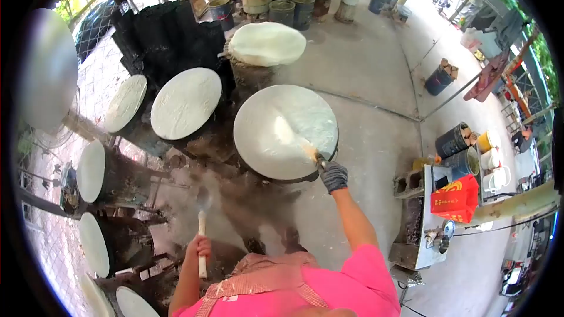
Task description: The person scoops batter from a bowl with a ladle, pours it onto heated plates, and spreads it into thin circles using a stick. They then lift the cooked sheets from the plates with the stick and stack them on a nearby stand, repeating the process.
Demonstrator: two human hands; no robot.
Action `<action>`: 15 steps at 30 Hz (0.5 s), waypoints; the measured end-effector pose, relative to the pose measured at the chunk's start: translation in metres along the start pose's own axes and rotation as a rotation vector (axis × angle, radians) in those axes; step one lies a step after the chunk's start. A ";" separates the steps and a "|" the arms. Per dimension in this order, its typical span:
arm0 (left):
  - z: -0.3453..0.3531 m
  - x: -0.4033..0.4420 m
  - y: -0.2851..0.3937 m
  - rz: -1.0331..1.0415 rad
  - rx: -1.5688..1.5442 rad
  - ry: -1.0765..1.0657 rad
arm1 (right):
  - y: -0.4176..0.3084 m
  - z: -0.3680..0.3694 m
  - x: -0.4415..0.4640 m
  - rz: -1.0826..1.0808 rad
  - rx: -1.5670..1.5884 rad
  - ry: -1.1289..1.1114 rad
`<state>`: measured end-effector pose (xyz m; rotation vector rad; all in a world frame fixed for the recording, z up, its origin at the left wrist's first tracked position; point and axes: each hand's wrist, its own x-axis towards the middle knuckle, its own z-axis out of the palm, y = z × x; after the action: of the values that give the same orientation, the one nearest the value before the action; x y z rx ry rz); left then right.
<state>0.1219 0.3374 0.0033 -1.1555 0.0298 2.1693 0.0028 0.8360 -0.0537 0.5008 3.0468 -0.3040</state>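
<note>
In front of me stands a large round pan (pixel 258 123) coated with a white, wet-looking layer. My right hand (pixel 334 176), in a dark grey glove, is closed around the handle of a brush (pixel 308 149). Its pale head rests on or just over the white surface; blur hides whether they touch. Down at the left, my bare left hand (pixel 198 248) grips the wooden handle of a scraper-like tool (pixel 202 223). The tool points away from me, above the floor, and its far end is smeared, so its exact kind is unclear.
Several white-topped drums curve around my left, including a tilted round white top (pixel 186 104) and another farther off (pixel 267 44). Charred black stacks (pixel 170 38) stand behind them. At right, a side table (pixel 433 217) bears a red bag (pixel 455 198); a bucket of wood (pixel 440 77) stands beyond.
</note>
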 end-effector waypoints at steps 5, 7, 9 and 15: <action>0.059 0.049 0.020 0.026 0.241 -0.042 | 0.028 -0.017 -0.024 0.237 0.197 -0.045; 0.097 0.068 0.014 0.071 0.342 -0.049 | 0.018 -0.008 -0.041 0.332 0.055 -0.090; 0.139 0.078 -0.008 0.240 0.496 -0.049 | 0.003 -0.010 -0.058 0.092 -0.028 -0.114; 0.197 0.117 -0.072 0.517 0.897 -0.059 | 0.016 0.007 -0.108 0.412 0.116 0.137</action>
<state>-0.0256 0.5200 0.0560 -0.5772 1.2533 2.1830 0.1097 0.8155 -0.0558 1.1769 2.9593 -0.4412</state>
